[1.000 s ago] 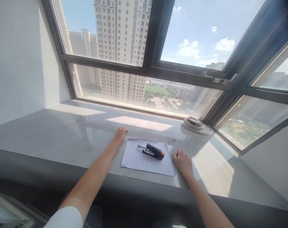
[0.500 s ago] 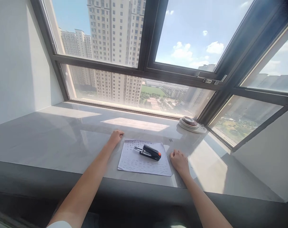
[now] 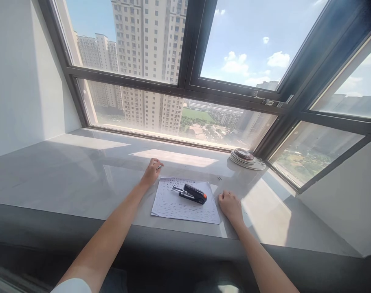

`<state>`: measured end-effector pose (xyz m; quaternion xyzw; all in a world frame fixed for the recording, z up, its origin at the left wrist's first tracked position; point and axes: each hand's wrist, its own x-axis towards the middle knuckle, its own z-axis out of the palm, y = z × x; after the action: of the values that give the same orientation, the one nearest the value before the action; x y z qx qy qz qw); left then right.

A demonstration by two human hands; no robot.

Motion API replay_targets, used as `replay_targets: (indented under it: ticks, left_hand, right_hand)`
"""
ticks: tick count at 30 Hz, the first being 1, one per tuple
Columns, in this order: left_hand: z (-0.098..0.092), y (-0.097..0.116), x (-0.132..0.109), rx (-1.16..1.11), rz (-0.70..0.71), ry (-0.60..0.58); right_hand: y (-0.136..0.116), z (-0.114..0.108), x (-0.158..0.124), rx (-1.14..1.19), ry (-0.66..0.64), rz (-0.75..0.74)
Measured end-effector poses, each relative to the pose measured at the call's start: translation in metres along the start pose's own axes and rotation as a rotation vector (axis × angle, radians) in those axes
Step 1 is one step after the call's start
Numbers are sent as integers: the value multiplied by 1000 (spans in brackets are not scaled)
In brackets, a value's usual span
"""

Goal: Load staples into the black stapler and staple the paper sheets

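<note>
A black stapler (image 3: 193, 193) with an orange-red end lies on printed sheets of paper (image 3: 173, 211); a metal part sticks out at its left. Just left of the paper's far corner, my left hand (image 3: 151, 173) is raised slightly, thumb and fingers pinching a small grey strip (image 3: 159, 167), which looks like staples. To the right of the paper, my right hand (image 3: 231, 205) rests on the sill, its fingers loosely curled in, with nothing visible in them. Small grey staple strips (image 3: 219, 178) lie beyond the paper's right far corner.
The pale stone sill (image 3: 81, 179) ends at a front edge close to me. A stack of round plates or mats (image 3: 245, 159) stands in the far right corner by the window frame (image 3: 161, 88). White walls (image 3: 14, 81) close off both sides.
My left hand has lifted and moved a little away from me; its fingers have turned so the small grey strip now shows. My right hand, the stapler and the paper stay in place.
</note>
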<state>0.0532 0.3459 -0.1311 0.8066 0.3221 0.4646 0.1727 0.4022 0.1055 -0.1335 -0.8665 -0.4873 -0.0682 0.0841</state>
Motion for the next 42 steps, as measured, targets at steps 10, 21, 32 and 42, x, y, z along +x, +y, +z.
replay_targets:
  ticks: [10,21,32,42]
  left_hand:
    - [8,42,-2,-643,-82,-329]
    - [12,47,-8,-455,-7,-528]
    - [8,44,-9,-29,107,-542]
    - [5,63,-3,-250,-56,-421]
  right_hand:
    - [-1,-1,-1,-1,-18,4]
    - [-1,-3,-1,15,-27,15]
    - [-2,-4,0,35,-33,20]
    - [-1,-4,-1,30,-8,11]
